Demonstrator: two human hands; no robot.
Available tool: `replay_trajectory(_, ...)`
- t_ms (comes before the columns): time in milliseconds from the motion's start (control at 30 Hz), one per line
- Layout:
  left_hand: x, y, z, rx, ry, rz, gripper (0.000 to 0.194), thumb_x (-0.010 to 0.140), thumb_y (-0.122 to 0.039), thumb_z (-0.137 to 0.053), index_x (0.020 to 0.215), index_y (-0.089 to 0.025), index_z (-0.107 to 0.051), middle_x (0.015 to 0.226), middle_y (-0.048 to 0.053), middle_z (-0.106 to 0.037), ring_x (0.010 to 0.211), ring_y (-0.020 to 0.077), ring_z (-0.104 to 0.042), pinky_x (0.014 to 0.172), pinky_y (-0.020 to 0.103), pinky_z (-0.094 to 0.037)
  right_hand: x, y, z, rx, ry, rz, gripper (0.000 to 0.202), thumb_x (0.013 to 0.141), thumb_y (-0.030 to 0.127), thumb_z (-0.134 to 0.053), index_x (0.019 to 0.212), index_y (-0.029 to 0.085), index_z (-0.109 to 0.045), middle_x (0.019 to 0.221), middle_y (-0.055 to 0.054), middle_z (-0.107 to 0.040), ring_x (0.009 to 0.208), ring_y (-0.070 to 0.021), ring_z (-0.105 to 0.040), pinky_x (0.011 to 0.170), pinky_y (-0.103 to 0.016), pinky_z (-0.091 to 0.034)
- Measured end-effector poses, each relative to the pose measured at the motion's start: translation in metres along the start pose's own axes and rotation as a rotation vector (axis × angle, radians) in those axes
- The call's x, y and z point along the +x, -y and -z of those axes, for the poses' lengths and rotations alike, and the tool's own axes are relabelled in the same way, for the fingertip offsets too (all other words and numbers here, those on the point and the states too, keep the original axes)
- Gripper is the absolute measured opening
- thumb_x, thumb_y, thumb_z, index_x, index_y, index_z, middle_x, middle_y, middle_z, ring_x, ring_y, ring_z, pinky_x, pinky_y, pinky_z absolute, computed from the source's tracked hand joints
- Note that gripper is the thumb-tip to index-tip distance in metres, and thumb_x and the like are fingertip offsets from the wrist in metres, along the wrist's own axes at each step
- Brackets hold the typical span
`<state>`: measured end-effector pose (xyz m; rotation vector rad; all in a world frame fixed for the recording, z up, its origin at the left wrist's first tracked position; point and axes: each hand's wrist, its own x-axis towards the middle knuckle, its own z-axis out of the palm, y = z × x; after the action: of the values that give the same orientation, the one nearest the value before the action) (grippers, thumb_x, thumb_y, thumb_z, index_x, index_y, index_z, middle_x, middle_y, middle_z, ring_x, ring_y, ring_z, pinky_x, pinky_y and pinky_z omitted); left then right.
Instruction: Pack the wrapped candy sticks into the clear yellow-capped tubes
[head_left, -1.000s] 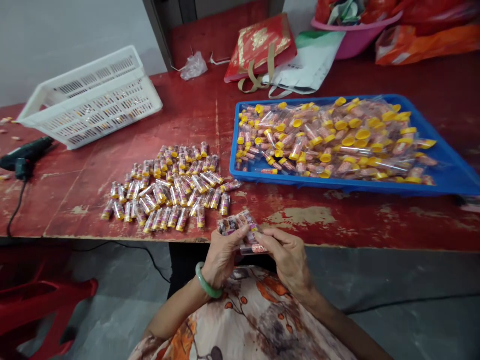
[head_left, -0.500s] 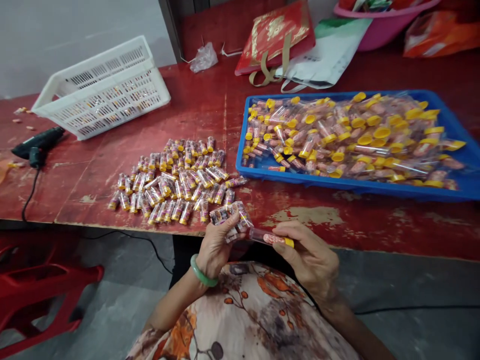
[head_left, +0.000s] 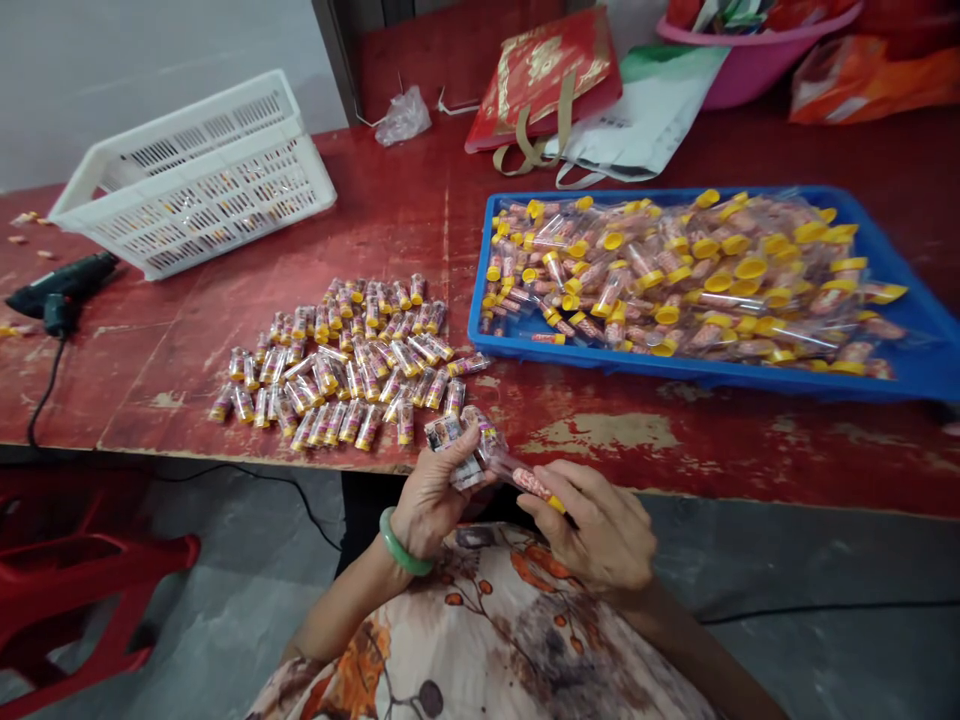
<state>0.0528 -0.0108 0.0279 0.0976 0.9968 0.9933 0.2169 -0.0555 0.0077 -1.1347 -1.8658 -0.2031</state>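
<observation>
My left hand point(head_left: 439, 490), with a green bangle at its wrist, holds a few flat printed labels point(head_left: 456, 452) under its thumb. Between the thumb and fingers of my right hand point(head_left: 592, 520) is a clear tube point(head_left: 529, 482) with a yellow cap and reddish pieces inside. The tube's far end touches the labels at my left fingers. Many small labelled tubes point(head_left: 364, 370) with yellow caps lie on the red table point(head_left: 390, 215) beyond my left hand. A blue tray point(head_left: 600, 362) at the right is heaped with yellow-capped tubes.
A white slotted basket point(head_left: 217, 200) stands at the back left, beside a black heat gun point(head_left: 64, 290) with a cable. Behind the tray lie a red bag point(head_left: 544, 75), a white bag point(head_left: 637, 125) and a pink basin point(head_left: 757, 60). A red stool point(head_left: 97, 570) is at lower left.
My right hand has moved left and slightly down with the tube, bringing it closer to my left hand and tilting its capped end lower. The view has shifted slightly.
</observation>
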Motion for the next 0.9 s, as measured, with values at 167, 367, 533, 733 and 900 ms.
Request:
replay_trajectory(167,0.001,0.0,0.002,-0.003,0.018,0.027,0.025,0.065,-0.02,-0.083,0.082,-0.014,-0.066,0.075,0.002,-0.07,0.062,0.014,-0.066,0.056,0.025,-0.058,-0.005,0.0,-0.002,-0.005,-0.027,-0.052,0.03,0.082,0.021,-0.069,0.111,0.019,-0.061,0.086,-0.006,-0.072,0.075,-0.0164,-0.07,0.064,-0.025,-0.055)
replay_trajectory(367,0.003,-0.002,0.004,-0.021,0.026,0.023,0.017,0.072,-0.02,-0.078,0.081,-0.014,-0.066,0.074,0.004,-0.07,0.062,0.0149,-0.068,0.057,0.024,-0.058,-0.004,-0.003,0.005,-0.041,-0.023,-0.029,0.038,0.078,0.02,-0.072,0.115,0.023,-0.061,0.086,-0.004,-0.073,0.074,-0.0166,-0.071,0.066,-0.025,-0.056)
replay_trajectory(533,0.004,0.0,0.003,-0.017,-0.018,0.015,0.018,0.07,-0.019,-0.079,0.082,-0.014,-0.066,0.076,0.003,-0.07,0.064,0.0155,-0.068,0.058,0.024,-0.057,0.007,0.004,0.014,-0.055,-0.028,-0.009,0.038,0.079,0.02,-0.072,0.115,0.025,-0.061,0.084,-0.002,-0.073,0.071,-0.0154,-0.07,0.065,-0.023,-0.055)
replay_trajectory(733,0.003,0.005,0.001,-0.051,-0.009,-0.031,0.025,0.063,-0.022,-0.085,0.077,-0.013,-0.066,0.071,0.001,-0.069,0.059,0.0119,-0.064,0.06,0.023,-0.056,0.007,0.006,0.016,-0.078,0.036,0.071,0.044,0.077,0.02,-0.074,0.118,0.021,-0.059,0.087,-0.005,-0.071,0.071,-0.0146,-0.068,0.067,-0.025,-0.055)
replay_trajectory(900,0.001,0.004,0.0,-0.028,-0.012,-0.034,0.026,0.063,-0.023,-0.085,0.078,-0.014,-0.066,0.074,0.001,-0.07,0.061,0.0134,-0.066,0.058,0.024,-0.057,0.005,0.005,0.017,-0.153,0.033,0.127,0.045,0.074,0.019,-0.077,0.116,0.022,-0.061,0.089,-0.006,-0.07,0.072,-0.0154,-0.066,0.068,-0.028,-0.055)
